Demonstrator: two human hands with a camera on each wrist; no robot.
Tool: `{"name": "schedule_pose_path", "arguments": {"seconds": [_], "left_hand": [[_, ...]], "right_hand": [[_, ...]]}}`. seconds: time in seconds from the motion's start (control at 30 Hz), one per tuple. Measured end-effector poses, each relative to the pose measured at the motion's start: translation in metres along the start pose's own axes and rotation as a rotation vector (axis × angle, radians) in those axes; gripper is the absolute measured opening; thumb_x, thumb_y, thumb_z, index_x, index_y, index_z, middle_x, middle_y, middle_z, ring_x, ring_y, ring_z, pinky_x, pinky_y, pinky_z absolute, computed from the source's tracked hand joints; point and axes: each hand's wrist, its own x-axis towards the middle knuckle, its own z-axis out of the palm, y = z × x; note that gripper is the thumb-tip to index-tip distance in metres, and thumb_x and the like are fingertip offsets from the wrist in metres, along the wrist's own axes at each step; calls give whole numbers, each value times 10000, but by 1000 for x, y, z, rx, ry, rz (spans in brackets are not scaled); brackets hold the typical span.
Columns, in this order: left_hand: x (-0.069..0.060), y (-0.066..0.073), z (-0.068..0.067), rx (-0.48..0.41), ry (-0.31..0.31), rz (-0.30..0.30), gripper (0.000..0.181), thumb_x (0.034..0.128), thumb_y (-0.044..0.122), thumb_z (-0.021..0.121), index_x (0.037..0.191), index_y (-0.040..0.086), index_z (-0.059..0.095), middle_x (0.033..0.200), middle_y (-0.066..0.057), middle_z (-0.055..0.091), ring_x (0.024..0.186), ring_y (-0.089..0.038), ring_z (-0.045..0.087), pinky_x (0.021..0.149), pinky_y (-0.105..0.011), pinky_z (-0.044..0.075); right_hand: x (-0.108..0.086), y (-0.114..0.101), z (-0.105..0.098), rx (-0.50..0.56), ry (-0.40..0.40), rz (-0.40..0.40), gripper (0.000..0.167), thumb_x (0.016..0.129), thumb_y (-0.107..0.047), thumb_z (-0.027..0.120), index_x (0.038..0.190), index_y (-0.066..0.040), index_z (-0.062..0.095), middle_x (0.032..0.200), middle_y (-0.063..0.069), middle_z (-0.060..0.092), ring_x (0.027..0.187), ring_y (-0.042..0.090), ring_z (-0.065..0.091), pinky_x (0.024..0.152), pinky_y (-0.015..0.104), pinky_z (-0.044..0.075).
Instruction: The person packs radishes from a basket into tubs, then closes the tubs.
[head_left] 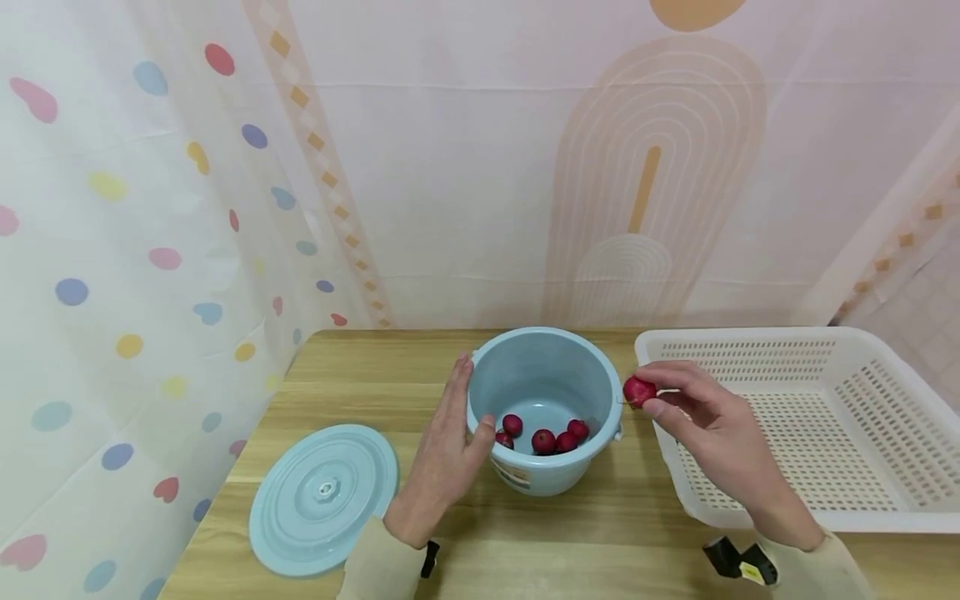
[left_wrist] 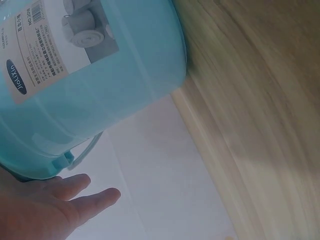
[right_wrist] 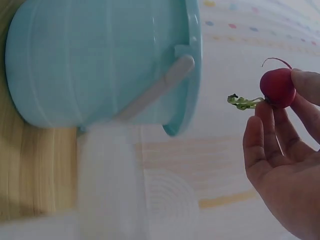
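Note:
A light-blue bucket (head_left: 543,477) stands upright on the table with several red radishes (head_left: 543,442) at its bottom. My left hand (head_left: 450,446) rests against the bucket's left rim, its fingers straight, thumb over the edge. In the left wrist view those fingers reach past the rim near the handle's hinge. Between thumb and fingertips, my right hand (head_left: 720,433) pinches a radish (head_left: 639,392) just outside the bucket's right rim, above the gap beside the basket. The right wrist view shows this radish (right_wrist: 278,88) with a thin root and a small green leaf stub.
A white perforated basket (head_left: 678,492) stands to the right of the bucket. At the left lies a round light-blue lid (head_left: 322,500), flat on the wooden table (head_left: 540,558). Behind the table hangs a patterned curtain (head_left: 465,167).

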Motion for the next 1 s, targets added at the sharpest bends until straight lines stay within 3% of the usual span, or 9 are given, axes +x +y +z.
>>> {"name": "schedule_pose_path", "arguments": {"seconds": [0.1, 0.4, 0.6, 0.73, 0.83, 1.0], "left_hand": [[-1, 1, 0, -5, 0, 1, 747, 1010, 372, 471, 1638, 42, 239, 1716, -70, 208, 1543, -297, 286, 1108, -568, 405], [-1, -1, 1, -3, 16, 18, 744, 1018, 375, 474, 1632, 25, 242, 1707, -119, 226, 1537, -317, 295, 1095, -576, 414], [-1, -2, 2, -9, 19, 18, 743, 1020, 378, 470, 1630, 20, 244, 1708, -121, 225, 1532, -331, 304, 1083, -588, 422], [-1, -2, 2, -8, 16, 14, 745, 1023, 389, 465, 1633, 26, 239, 1713, -103, 211, 1540, -318, 288, 1092, -584, 413], [-1, -1, 2, -7, 16, 13, 747, 1024, 398, 461, 1635, 32, 238, 1714, -99, 210, 1543, -312, 282, 1097, -580, 408], [0, 0, 2, -9, 15, 5, 751, 1020, 406, 456, 1637, 37, 240, 1716, -81, 207, 1543, -307, 284, 1106, -578, 400]], "right_hand": [[1, 1, 9, -1, -4, -29, 385, 896, 164, 673, 1248, 10, 702, 1242, 107, 649, 1129, 129, 632, 909, 185, 544], [14, 12, 34, -215, -41, -98, 387, 871, 35, 779, 1215, -139, 754, 1225, -14, 686, 1026, 105, 633, 807, 180, 527], [21, 20, 47, -325, -29, -168, 403, 816, 33, 825, 1184, -119, 767, 1202, -5, 704, 1092, 174, 665, 945, 121, 474], [25, 22, 52, -375, -29, -205, 358, 809, -7, 848, 1142, -119, 779, 1173, -15, 709, 1079, 187, 674, 952, 108, 452], [27, 22, 53, -419, -35, -199, 316, 811, -53, 863, 1111, -120, 789, 1151, -21, 716, 1080, 189, 669, 929, 185, 500], [28, 22, 52, -466, -68, -120, 279, 820, -88, 867, 1086, -130, 796, 1136, -30, 712, 1100, 189, 647, 896, 391, 562]]}}
